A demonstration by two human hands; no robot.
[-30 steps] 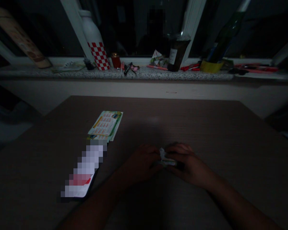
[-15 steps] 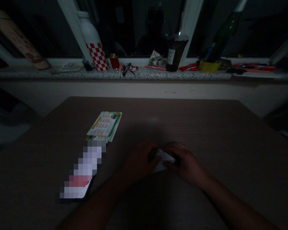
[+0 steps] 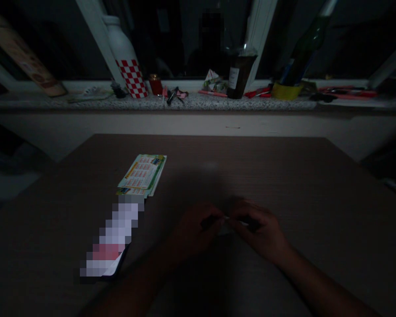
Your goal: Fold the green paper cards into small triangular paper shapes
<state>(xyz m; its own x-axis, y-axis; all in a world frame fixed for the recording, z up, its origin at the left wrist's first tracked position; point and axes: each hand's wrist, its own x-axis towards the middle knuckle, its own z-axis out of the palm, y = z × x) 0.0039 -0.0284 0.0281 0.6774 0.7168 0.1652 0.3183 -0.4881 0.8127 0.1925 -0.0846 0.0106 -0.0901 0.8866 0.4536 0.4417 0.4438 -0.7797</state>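
Note:
My left hand [image 3: 201,226] and my right hand [image 3: 262,229] meet low over the middle of the table, fingertips nearly touching. Between them is a small piece of paper [image 3: 226,230], pale and mostly hidden by the fingers. The left thumb and fingers pinch its left side, and the right thumb and fingers pinch its right side. Dim light hides the paper's folds. Left of my hands lies a phone-like slab with a blurred bright screen [image 3: 122,226]. Touching its far end is a small stack of printed cards [image 3: 141,171] with green edges and calendar-like grids.
The brown table [image 3: 284,176] ends at a wall under a speckled stone sill [image 3: 201,103]. On the sill stand a white bottle with red checks [image 3: 132,66], a lidded drink cup [image 3: 239,75], a green bottle [image 3: 303,53], a small red jar [image 3: 155,84] and a tall tan cylinder [image 3: 26,57].
The paper's printed face, visible between my fingers before, is now mostly covered. My hands have come closer together, their fingertips pinching the paper. The view has shifted slightly.

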